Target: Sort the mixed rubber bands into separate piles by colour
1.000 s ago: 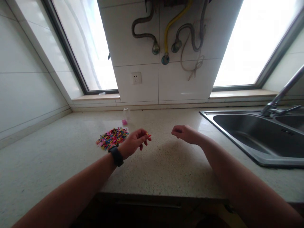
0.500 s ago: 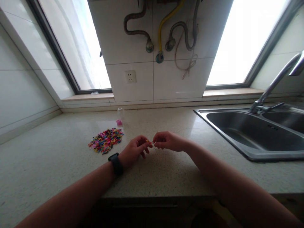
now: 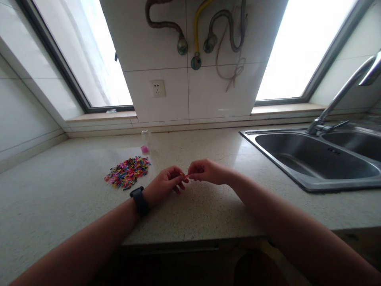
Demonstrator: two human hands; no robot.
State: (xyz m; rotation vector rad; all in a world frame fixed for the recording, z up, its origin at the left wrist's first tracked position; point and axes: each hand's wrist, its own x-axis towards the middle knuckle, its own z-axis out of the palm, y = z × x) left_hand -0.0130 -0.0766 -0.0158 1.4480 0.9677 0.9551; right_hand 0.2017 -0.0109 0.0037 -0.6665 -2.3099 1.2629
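My left hand (image 3: 167, 182), with a dark watch on its wrist, pinches small red and yellow rubber bands (image 3: 185, 176) between thumb and forefinger. From the other side my right hand (image 3: 206, 171) grips the red end of the same bands, its fingertips almost touching the left ones. How the bands are looped together is too small to make out. A pile of small many-coloured rubber bands (image 3: 127, 172) lies on the counter to the left of my left hand.
Behind the pile stands a clear container (image 3: 146, 137) with something pink (image 3: 144, 149) at its base. A steel double sink (image 3: 276, 159) with a tap (image 3: 342, 89) is set into the counter (image 3: 190, 218) at the right. Pipes and a socket (image 3: 158, 88) are on the wall.
My right hand has come closer to the left, and its fingers have closed on the red band end. The whole view has shifted slightly.
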